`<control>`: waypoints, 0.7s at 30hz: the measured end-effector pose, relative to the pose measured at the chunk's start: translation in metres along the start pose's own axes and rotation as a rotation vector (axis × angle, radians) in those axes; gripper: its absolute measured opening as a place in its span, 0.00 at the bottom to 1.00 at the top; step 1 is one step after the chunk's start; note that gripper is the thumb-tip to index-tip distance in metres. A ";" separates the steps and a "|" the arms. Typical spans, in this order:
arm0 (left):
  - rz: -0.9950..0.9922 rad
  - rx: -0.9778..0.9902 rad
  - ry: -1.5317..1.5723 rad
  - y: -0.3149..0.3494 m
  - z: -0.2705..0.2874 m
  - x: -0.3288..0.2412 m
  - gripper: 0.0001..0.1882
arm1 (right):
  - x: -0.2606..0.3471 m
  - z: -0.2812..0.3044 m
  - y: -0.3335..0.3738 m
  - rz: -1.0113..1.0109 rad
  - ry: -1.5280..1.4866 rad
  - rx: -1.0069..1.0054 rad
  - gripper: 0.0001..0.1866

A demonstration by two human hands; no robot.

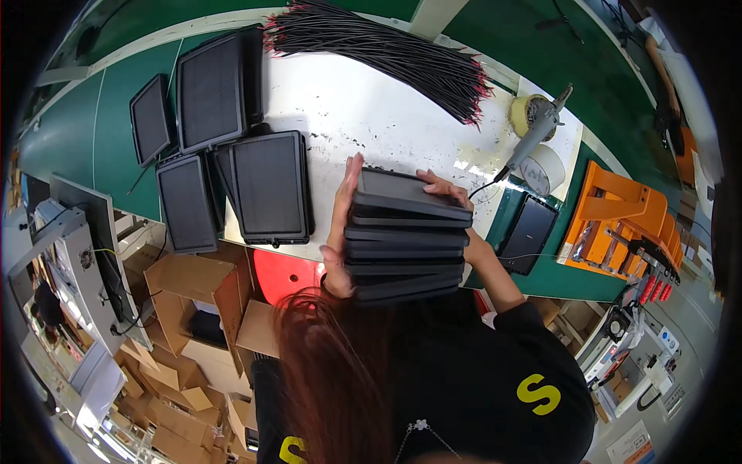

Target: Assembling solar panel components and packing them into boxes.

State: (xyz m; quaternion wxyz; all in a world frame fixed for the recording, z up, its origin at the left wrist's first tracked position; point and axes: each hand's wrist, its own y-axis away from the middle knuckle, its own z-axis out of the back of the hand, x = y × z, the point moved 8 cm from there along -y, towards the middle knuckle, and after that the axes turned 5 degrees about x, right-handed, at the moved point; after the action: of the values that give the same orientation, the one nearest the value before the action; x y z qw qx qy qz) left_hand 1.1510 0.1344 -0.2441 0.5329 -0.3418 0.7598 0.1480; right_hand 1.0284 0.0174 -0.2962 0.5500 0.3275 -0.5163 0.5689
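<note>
Upright between my two hands, close to my body at the table's front edge, is a stack of black rectangular plastic cases [407,241]. My left hand [340,220] presses flat along the stack's left side, fingers pointing up. On the right, my right hand [450,191] curls its fingers over the far top corner; part of its palm is hidden by the stack. More black cases of the same look stand in piles to the left, one pile [268,185] nearest my left hand, a taller one [210,91] behind it, and others [184,205] beside them.
A bundle of black wires with red ends [379,54] lies along the back. To the right are a grey glue gun [537,135], tape rolls [543,172], a dark tablet [528,234] and an orange rack [610,220]. Cardboard boxes [189,274] and a red stool [287,277] stand below left.
</note>
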 end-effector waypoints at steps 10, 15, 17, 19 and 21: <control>0.075 -0.034 0.040 0.046 0.047 0.154 0.37 | -0.014 0.013 0.006 -0.001 -0.318 -0.279 0.16; 0.053 -0.027 0.005 0.024 0.093 0.203 0.35 | -0.027 0.003 0.015 -0.046 -0.181 -0.006 0.51; 0.045 -0.020 -0.006 0.012 0.101 0.194 0.34 | -0.035 0.004 0.024 -0.098 -0.236 -0.099 0.46; 0.011 0.056 -0.056 0.010 0.092 0.167 0.37 | -0.050 0.005 0.033 -0.226 -0.410 -0.262 0.30; -0.090 0.263 -0.224 0.029 0.053 0.125 0.54 | -0.062 0.004 0.037 -0.301 -0.531 -0.362 0.30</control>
State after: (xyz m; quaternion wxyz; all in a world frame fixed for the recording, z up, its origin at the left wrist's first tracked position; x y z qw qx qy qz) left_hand 1.1444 0.1412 -0.3829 0.6605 -0.2841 0.6924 0.0607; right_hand 1.0032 0.0009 -0.3624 0.5234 0.4337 -0.6796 0.2759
